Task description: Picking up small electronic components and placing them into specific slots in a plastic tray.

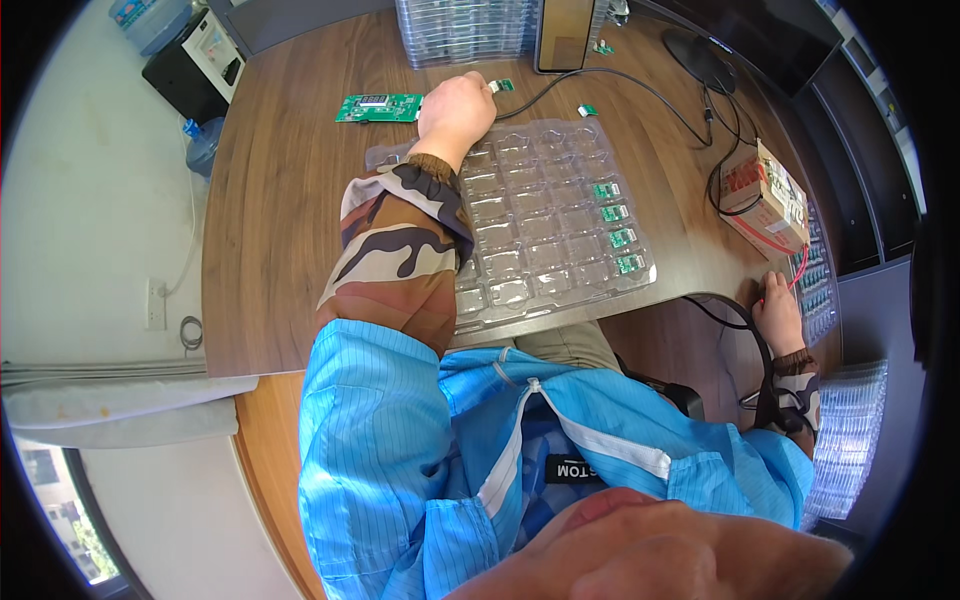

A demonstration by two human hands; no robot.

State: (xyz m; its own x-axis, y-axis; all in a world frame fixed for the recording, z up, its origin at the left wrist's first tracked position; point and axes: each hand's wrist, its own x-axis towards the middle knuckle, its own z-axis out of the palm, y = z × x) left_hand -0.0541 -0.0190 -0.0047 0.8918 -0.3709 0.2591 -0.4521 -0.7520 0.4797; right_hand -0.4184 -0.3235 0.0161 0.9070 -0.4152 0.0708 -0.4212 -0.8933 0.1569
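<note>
Brown desk [270, 220], green board [384, 112], lying left-to-right

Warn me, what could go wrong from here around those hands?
The black cable curves close to the left hand and might get snagged. A red wire hangs near the right hand; a tug could shift the cardboard box. The small loose board beyond the plastic tray might get knocked away.

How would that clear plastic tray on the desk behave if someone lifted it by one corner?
The tray probably bends, looking thin and see-through. It is likely light, being mostly moulded pockets. Its small green boards might spill if tilted, since nothing covers them.
</note>
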